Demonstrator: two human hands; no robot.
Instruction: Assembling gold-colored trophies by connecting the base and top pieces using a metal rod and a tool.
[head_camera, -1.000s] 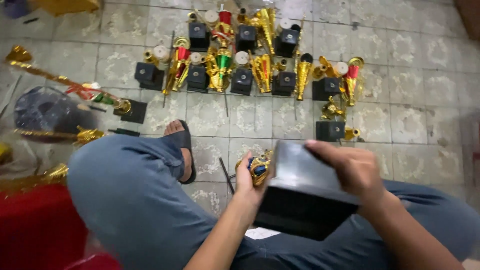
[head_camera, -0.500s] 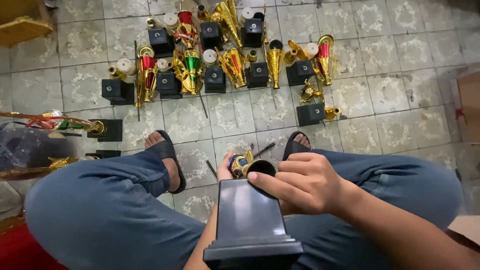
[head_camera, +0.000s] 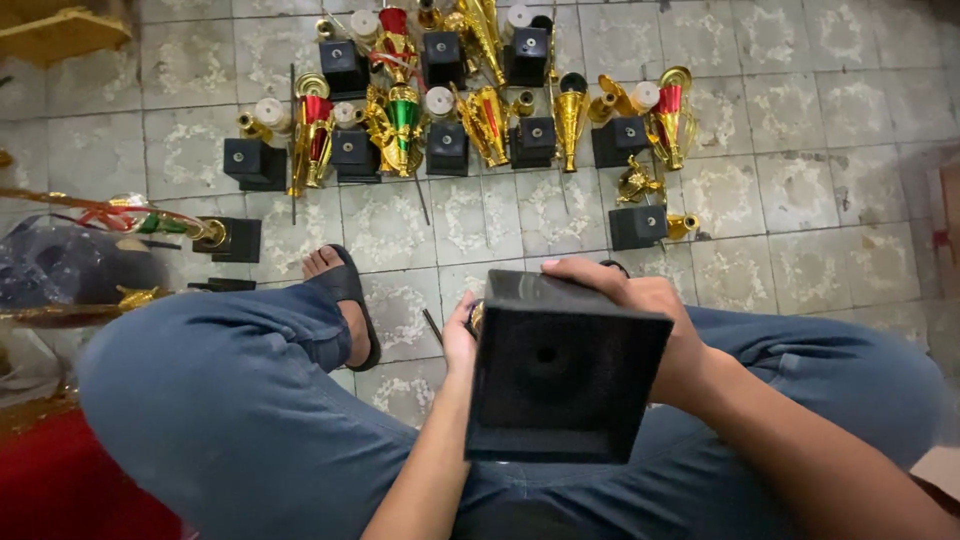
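Black square trophy base is held above the lap, near centre, hollow underside with its centre hole facing the camera. Right hand is clasped over its far top edge; left hand grips its left side beside a small gold fitting. Trophy parts lie in rows on the far tiled floor.

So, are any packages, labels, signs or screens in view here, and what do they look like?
No labels, signs or screens show.
Box: right edge of the floor, brownish cardboard with a red mark, mostly cut off.
Bag: left, on the floor, dark and crumpled.
Black base: held by both hands, its hollow underside bare.
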